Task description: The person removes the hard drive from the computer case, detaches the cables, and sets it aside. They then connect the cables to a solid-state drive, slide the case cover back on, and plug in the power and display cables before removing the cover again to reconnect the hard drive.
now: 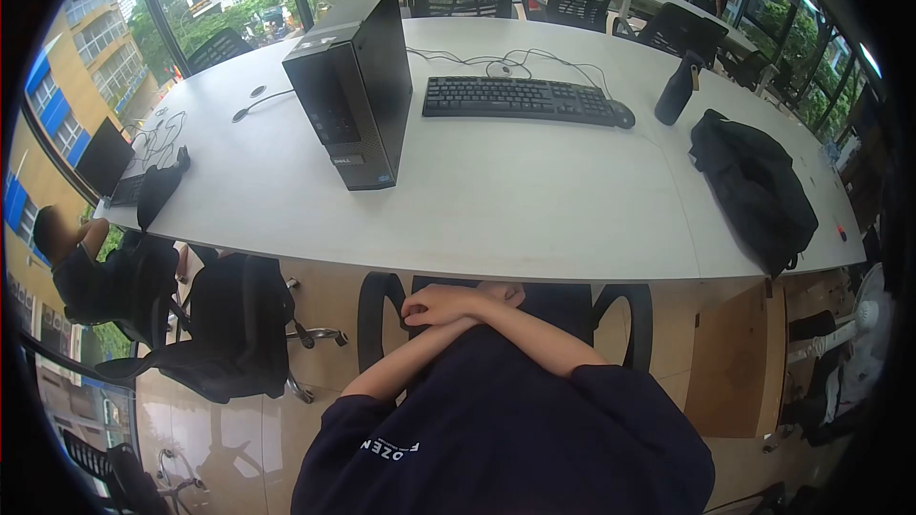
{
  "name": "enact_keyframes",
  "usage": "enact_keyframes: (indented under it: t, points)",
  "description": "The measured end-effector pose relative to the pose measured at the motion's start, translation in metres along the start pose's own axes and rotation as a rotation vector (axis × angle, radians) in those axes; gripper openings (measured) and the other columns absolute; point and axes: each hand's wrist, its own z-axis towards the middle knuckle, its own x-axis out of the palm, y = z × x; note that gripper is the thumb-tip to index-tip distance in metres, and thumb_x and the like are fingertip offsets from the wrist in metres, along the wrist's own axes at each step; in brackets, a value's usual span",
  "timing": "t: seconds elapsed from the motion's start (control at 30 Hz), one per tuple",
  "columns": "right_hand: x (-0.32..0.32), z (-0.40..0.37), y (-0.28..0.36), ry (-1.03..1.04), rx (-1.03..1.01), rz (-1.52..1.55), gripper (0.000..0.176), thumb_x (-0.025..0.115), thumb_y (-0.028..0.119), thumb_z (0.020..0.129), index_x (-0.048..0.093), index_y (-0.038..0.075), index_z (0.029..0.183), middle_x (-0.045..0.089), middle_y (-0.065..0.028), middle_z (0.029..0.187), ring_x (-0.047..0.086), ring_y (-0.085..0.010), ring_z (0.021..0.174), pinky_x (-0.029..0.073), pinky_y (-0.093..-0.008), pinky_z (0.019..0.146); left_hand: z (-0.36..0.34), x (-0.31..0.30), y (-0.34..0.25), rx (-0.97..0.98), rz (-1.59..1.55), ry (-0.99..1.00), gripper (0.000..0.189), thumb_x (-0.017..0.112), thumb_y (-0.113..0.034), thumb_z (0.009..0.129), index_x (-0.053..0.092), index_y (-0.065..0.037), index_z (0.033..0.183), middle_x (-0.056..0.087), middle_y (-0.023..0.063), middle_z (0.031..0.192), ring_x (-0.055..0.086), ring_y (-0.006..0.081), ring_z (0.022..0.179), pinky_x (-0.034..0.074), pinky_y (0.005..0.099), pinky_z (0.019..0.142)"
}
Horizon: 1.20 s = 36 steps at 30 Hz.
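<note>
My forearms cross in front of my dark shirt, just below the near edge of the white table. My right hand lies over to the left, near the chair's left armrest. Its fingers are curled in and nothing shows in them. My left hand pokes out to the right from behind my right wrist, partly hidden. It looks loosely closed, with no object visible in it. Neither hand touches anything on the tabletop.
On the table stand a black Dell computer tower, a keyboard, a mouse, a dark bottle and a black bag. A person sits at left near a laptop. An office chair stands beside me.
</note>
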Motion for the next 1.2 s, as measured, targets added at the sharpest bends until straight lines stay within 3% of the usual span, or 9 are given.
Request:
enact_keyframes:
  t: [1.2]
  points:
    - [0.001, 0.002, -0.003, -0.011, 0.000, 0.017, 0.042, 0.061, 0.036, 0.095, 0.068, 0.001, 0.118, 0.073, -0.0146, 0.107, 0.069, -0.0276, 0.098, 0.052, -0.0378, 0.086, -0.001, -0.002, -0.001, 0.001, 0.001, 0.018, 0.022, 0.069, -0.028, 0.090, 0.070, -0.006, 0.091, 0.062, 0.0039, 0.065, 0.057, 0.0146, 0.058, 0.044, 0.0320, 0.056]
